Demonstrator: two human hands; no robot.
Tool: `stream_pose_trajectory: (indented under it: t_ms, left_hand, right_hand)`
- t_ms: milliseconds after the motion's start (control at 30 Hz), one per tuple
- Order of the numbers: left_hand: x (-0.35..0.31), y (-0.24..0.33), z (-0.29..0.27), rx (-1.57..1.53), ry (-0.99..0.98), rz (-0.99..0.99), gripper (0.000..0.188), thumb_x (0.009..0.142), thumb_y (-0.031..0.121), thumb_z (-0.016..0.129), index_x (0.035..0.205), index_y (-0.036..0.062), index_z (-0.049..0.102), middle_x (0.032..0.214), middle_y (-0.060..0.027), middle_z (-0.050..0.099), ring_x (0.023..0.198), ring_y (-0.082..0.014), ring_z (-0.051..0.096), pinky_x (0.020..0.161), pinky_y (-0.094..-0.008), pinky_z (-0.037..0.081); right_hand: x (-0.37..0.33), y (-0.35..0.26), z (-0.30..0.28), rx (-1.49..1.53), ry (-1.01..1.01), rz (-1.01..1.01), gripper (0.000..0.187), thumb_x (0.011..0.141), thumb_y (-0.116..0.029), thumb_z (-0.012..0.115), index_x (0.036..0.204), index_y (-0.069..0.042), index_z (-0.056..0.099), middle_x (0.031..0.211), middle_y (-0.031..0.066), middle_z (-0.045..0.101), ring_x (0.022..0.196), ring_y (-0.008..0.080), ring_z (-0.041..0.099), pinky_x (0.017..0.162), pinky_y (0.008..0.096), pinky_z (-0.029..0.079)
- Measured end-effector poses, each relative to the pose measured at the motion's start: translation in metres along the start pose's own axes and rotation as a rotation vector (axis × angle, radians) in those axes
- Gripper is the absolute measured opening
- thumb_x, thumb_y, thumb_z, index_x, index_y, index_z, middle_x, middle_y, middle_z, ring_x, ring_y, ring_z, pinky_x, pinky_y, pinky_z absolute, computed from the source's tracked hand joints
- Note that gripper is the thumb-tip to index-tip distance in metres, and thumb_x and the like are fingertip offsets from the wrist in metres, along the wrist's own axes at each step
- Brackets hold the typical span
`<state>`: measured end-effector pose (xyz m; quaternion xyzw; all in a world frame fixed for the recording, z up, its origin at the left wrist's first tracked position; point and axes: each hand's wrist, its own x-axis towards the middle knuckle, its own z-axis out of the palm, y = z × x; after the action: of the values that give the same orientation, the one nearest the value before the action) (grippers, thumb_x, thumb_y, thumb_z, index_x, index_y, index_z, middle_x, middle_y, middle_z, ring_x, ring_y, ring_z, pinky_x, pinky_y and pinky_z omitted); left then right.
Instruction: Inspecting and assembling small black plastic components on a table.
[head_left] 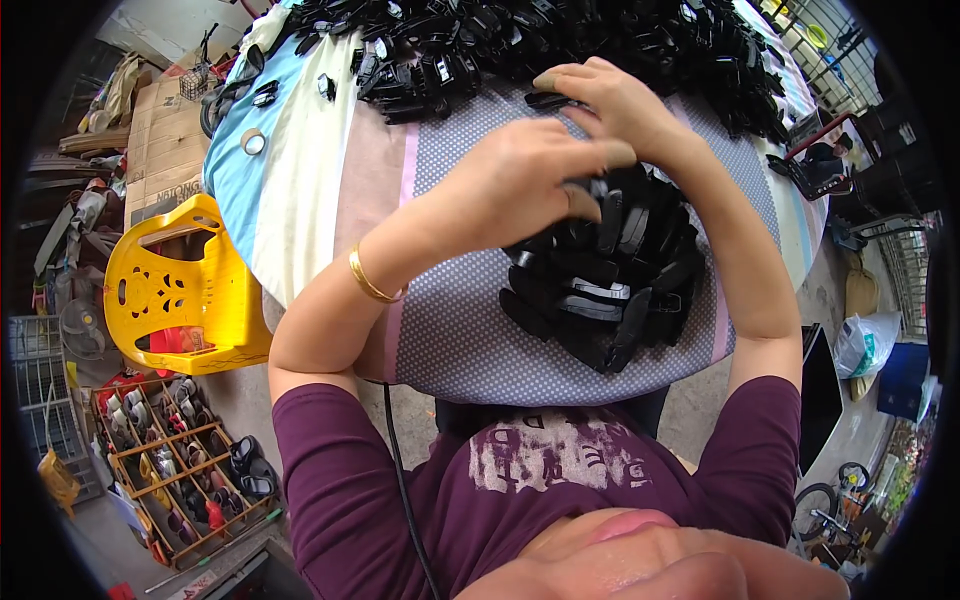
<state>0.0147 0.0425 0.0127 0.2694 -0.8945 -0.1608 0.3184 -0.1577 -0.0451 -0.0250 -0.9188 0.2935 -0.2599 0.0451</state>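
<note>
A heap of small black elongated plastic pieces (600, 300), some with shiny silver-grey faces, lies on the near part of the cloth-covered table (450, 350). My left hand (535, 180) hovers over the far side of this heap, its fingers bent and the thumb apart from the index finger; no piece shows between them. Farther out, my right hand (615, 105) has its thumb and fingers around one black piece (548, 101), at the near edge of a much larger black heap (480, 45). My left hand partly hides the near heap's far side.
A roll of tape (254, 142) and a few loose black pieces (326, 87) lie on the table's left side. Beside the table stands a yellow plastic chair (170, 290), with a wooden shoe rack (180, 470) below it. A black cable (400, 470) hangs at the near edge.
</note>
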Motion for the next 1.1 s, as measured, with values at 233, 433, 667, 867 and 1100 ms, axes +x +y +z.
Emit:
stream_pose_trajectory:
  t_ms: [233, 433, 667, 867, 1100]
  left_hand:
    - [-0.020, -0.068, -0.066, 0.753, 0.104, -0.377, 0.065, 0.055, 0.027, 0.078, 0.111, 0.0043, 0.055, 0.101, -0.0187, 0.053, 0.091, -0.0326, 0.054, 0.083, -0.0361, 0.042]
    - [-0.038, -0.113, -0.068, 0.570, -0.045, -0.699, 0.067, 0.059, 0.021, 0.074, 0.118, 0.0006, 0.049, 0.105, -0.0225, 0.052, 0.097, -0.0351, 0.052, 0.086, -0.0366, 0.042]
    - [-0.022, -0.100, -0.031, 0.585, 0.177, -0.653, 0.045, 0.066, 0.011, 0.070, 0.108, -0.0012, 0.056, 0.106, -0.0167, 0.053, 0.093, -0.0305, 0.056, 0.084, -0.0331, 0.045]
    - [-0.016, -0.076, -0.029, 0.458, 0.221, -0.535, 0.030, 0.069, 0.008, 0.067, 0.099, 0.0069, 0.063, 0.106, -0.0137, 0.053, 0.088, -0.0283, 0.057, 0.078, -0.0326, 0.047]
    - [-0.009, -0.066, -0.015, 0.634, 0.368, -0.154, 0.026, 0.065, 0.003, 0.065, 0.090, 0.0091, 0.066, 0.098, -0.0108, 0.055, 0.090, -0.0281, 0.050, 0.084, -0.0350, 0.042]
  right_hand:
    - [-0.008, -0.016, 0.001, -0.121, -0.071, 0.071, 0.031, 0.072, -0.013, 0.060, 0.103, -0.009, 0.059, 0.095, 0.0067, 0.058, 0.089, 0.0244, 0.055, 0.077, 0.0334, 0.048]
    - [-0.006, -0.029, -0.003, -0.008, -0.137, 0.117, 0.041, 0.069, -0.007, 0.058, 0.109, -0.008, 0.054, 0.085, 0.0105, 0.055, 0.078, 0.0257, 0.058, 0.070, 0.0337, 0.048]
    - [-0.009, -0.035, -0.009, 0.133, -0.274, 0.052, 0.043, 0.064, -0.003, 0.056, 0.107, -0.005, 0.054, 0.081, 0.0116, 0.055, 0.074, 0.0247, 0.057, 0.067, 0.0325, 0.047]
    - [-0.010, -0.027, -0.012, 0.309, -0.092, 0.183, 0.035, 0.065, -0.003, 0.058, 0.101, -0.002, 0.056, 0.083, 0.0079, 0.057, 0.070, 0.0139, 0.056, 0.061, 0.0259, 0.047]
    - [-0.005, -0.024, -0.013, 0.903, 0.220, 0.289, 0.028, 0.075, -0.005, 0.066, 0.101, -0.002, 0.057, 0.095, 0.0038, 0.060, 0.087, 0.0091, 0.057, 0.078, 0.0226, 0.047]
